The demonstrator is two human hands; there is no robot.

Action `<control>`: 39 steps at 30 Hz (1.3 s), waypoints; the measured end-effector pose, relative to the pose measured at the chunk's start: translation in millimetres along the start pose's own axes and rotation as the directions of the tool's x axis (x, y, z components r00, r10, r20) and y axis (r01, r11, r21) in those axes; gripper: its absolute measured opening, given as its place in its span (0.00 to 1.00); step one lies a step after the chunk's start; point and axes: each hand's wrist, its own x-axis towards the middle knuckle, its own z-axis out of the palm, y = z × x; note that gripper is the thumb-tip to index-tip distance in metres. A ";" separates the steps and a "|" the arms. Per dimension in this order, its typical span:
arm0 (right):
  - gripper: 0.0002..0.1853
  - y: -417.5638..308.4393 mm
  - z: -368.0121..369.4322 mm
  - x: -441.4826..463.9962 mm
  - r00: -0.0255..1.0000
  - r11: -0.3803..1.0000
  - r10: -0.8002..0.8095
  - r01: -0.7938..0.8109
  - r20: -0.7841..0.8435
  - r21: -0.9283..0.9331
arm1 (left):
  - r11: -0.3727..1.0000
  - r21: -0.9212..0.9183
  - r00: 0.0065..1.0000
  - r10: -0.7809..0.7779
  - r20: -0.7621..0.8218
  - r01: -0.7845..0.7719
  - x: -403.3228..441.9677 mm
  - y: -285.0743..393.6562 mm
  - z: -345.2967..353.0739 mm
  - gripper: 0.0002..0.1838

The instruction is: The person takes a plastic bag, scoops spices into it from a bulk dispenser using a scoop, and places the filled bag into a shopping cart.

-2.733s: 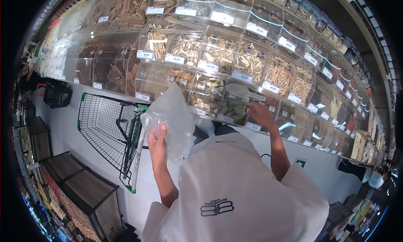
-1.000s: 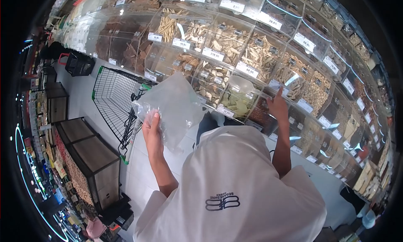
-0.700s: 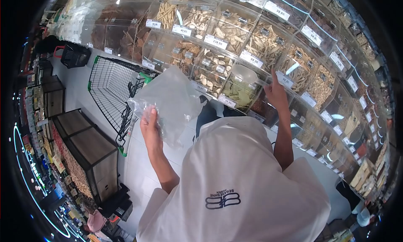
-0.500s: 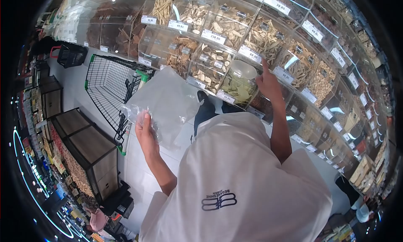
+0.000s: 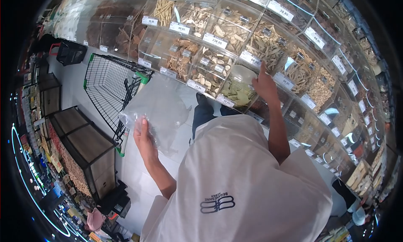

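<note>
My left hand (image 5: 144,139) pinches a clear plastic bag (image 5: 161,107), thumb on top; the bag hangs beside the lower bins. With its index finger stretched out, my right hand (image 5: 264,83) points at the price label reading 68.00 (image 5: 251,57), and its other fingers are partly curled. Just left of it, a clear round scoop (image 5: 242,74) rests at the top of the bin of green leaves (image 5: 236,92). The right hand covers the place where the scoop's handle lies, so contact there cannot be made out.
Clear bins of dried slices (image 5: 212,70) and dried roots (image 5: 262,42) rise ahead in rows. A green and black shopping cart (image 5: 107,84) stands at left, with a black basket (image 5: 71,53) beyond it. A wooden display stand (image 5: 86,143) is at lower left. People show at the lower edges.
My right hand has moved from beside the scoop's handle to the 68.00 label, its index finger now extended. The bag has stayed in my left hand, which sits a little lower and further left.
</note>
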 end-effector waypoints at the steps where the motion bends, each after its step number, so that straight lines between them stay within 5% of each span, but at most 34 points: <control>1: 0.43 4.5 3.4 2.1 1.000 1.000 -0.016 0.016 -0.020 0.017 | 1.000 -0.001 1.000 0.012 0.008 -0.012 1.8 0.3 1.8 0.18; 6: 0.39 10.4 -0.7 -1.7 0.997 0.813 -0.074 0.050 0.019 0.580 | 1.000 0.011 1.000 0.002 0.013 -0.002 10.7 1.2 -5.4 0.18; 10: 0.37 -17.7 -3.0 -6.4 0.992 0.750 -0.097 0.023 0.075 0.661 | 0.999 -0.036 1.000 0.014 0.018 -0.014 14.5 8.7 -7.6 0.17; 17: 0.35 -81.3 37.8 8.0 0.959 0.795 -0.272 0.174 0.085 0.581 | 0.982 -0.167 0.996 -0.082 0.031 0.086 35.6 14.8 -45.9 0.26; 22: 0.35 -139.6 46.1 32.7 0.955 0.841 -0.277 0.185 0.110 0.508 | 0.977 -0.212 0.991 0.039 0.127 -0.011 66.7 32.2 -74.0 0.32; 30: 0.37 -209.6 106.8 107.9 0.971 0.815 -0.235 0.214 -0.029 0.539 | 0.915 -0.395 0.989 -0.031 0.146 0.087 136.5 41.0 -113.9 0.34; 36: 0.27 -249.8 88.4 131.6 0.961 0.819 -0.136 0.246 -0.242 0.517 | 0.898 -0.413 0.978 -0.078 0.192 0.153 184.2 52.9 -136.5 0.31; 39: 0.19 -265.0 40.6 154.9 0.745 0.930 -0.190 0.346 -0.640 0.126 | 0.902 -0.397 0.975 -0.089 0.206 0.167 203.1 63.3 -141.1 0.31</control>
